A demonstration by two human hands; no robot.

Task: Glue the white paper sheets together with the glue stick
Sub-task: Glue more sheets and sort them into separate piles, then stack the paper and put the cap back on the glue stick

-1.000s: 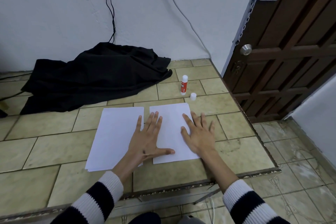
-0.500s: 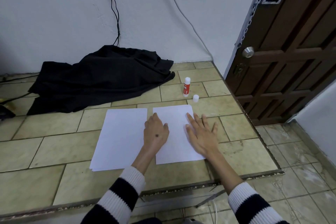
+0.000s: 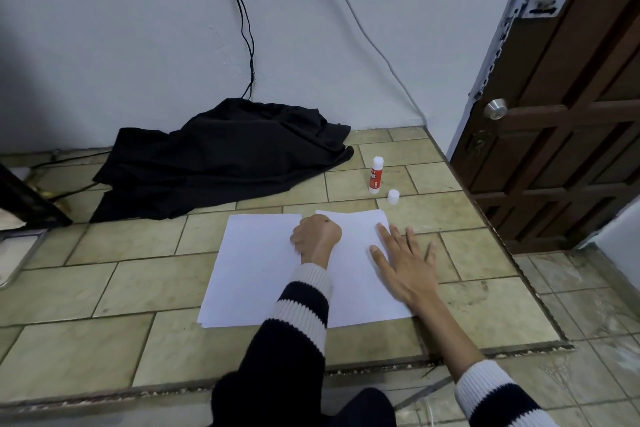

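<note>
A person kneels at a raised tiled ledge [image 3: 138, 288], looking down at two lots of white paper lying side by side. The right sheet [image 3: 356, 274] overlaps the right edge of the left stack [image 3: 252, 270]. The left hand [image 3: 317, 234] is curled into a loose fist, knuckles down, resting near the top of the right sheet where the two overlap; whether it grips anything cannot be told. The right hand [image 3: 403, 263] lies flat, fingers spread, pinning the right sheet's right edge, its outer fingers spilling onto the tile.

The step appears to be pressing or smoothing the sheets along the join. The glue stick [image 3: 375, 175] stands upright and uncapped beyond the right sheet's top corner, well apart from both hands; its white cap [image 3: 393, 198] sits between it and that corner.

Next likely calls for rubbing firmly along the seam without sliding the top sheet.

There is open tile left of the paper. A black cloth [image 3: 221, 156] lies beyond the left stack, and the ledge's front lip runs close below the paper's near edge.
</note>
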